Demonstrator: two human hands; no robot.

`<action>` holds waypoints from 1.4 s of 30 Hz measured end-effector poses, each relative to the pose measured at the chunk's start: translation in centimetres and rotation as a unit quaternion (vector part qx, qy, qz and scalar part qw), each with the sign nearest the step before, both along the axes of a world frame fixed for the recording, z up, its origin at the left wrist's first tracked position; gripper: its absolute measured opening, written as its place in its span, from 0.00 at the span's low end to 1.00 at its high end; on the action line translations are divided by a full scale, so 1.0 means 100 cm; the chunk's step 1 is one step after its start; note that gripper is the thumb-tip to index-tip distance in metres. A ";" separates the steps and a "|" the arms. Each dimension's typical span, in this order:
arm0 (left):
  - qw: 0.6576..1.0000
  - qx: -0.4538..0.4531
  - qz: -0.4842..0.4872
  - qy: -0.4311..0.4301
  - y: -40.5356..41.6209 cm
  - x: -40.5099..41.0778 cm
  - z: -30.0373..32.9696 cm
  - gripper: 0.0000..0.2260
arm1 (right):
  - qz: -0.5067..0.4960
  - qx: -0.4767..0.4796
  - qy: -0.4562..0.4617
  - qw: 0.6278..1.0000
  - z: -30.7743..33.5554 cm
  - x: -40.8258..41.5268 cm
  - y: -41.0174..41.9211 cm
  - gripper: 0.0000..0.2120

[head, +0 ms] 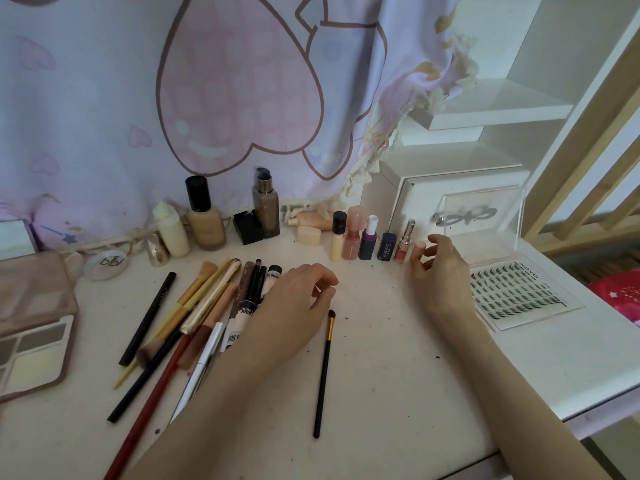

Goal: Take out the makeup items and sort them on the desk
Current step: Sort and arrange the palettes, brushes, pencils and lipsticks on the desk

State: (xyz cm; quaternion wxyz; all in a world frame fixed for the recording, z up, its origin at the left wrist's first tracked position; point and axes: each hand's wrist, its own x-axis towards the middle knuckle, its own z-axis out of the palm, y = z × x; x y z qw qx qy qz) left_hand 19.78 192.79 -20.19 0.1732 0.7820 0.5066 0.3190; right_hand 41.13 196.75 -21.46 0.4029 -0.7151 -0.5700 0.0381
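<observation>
Sorting appears nearly done: brushes [194, 317] are grouped at left centre of the tabletop [381, 358], lipsticks [372, 239] lined upright at upper right. Both hands, left [294, 306] and right [440, 268], are held relaxed, gripping nothing.

Bare desk [381, 358] lies between the brush pile [194, 317] and lash tray [516, 292]

A single head-worn camera looked forward and steeply down onto the white desk [398, 358] from close above its near edge. It faced the pink heart-print curtain [225, 98] hanging behind the desk, which filled the upper frame. The wide lens bowed the desk's edges. No second view existed to overlap.
</observation>
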 end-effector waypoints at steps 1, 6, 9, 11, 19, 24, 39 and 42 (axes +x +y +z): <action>1.000 0.003 0.005 0.007 0.001 -0.001 0.001 0.08 | -0.006 -0.003 0.012 1.000 0.001 -0.001 -0.002 0.18; 0.993 0.036 0.088 0.064 0.012 -0.018 0.010 0.08 | -0.011 -0.019 0.033 0.999 0.006 -0.010 -0.024 0.18; 0.985 0.020 0.162 0.056 0.016 -0.034 0.015 0.08 | 0.062 -0.027 0.006 0.998 0.009 -0.033 -0.035 0.11; 0.979 -0.011 0.190 0.074 0.018 -0.045 0.016 0.09 | 0.137 -0.039 -0.020 0.990 0.011 -0.055 -0.036 0.08; 0.969 -0.091 0.189 0.130 0.022 -0.058 0.014 0.10 | 0.277 -0.111 -0.111 0.948 0.027 -0.126 -0.008 0.14; 0.969 -0.093 0.190 0.127 0.023 -0.057 0.012 0.10 | 0.261 -0.136 -0.152 0.943 0.017 -0.136 -0.006 0.17; 0.971 -0.150 0.188 -0.003 0.027 -0.063 0.002 0.20 | 0.316 -0.161 -0.109 0.929 0.007 -0.141 -0.014 0.18; 0.969 -0.128 0.198 0.068 0.026 -0.060 0.002 0.19 | 0.306 -0.155 -0.140 0.929 0.008 -0.142 -0.015 0.19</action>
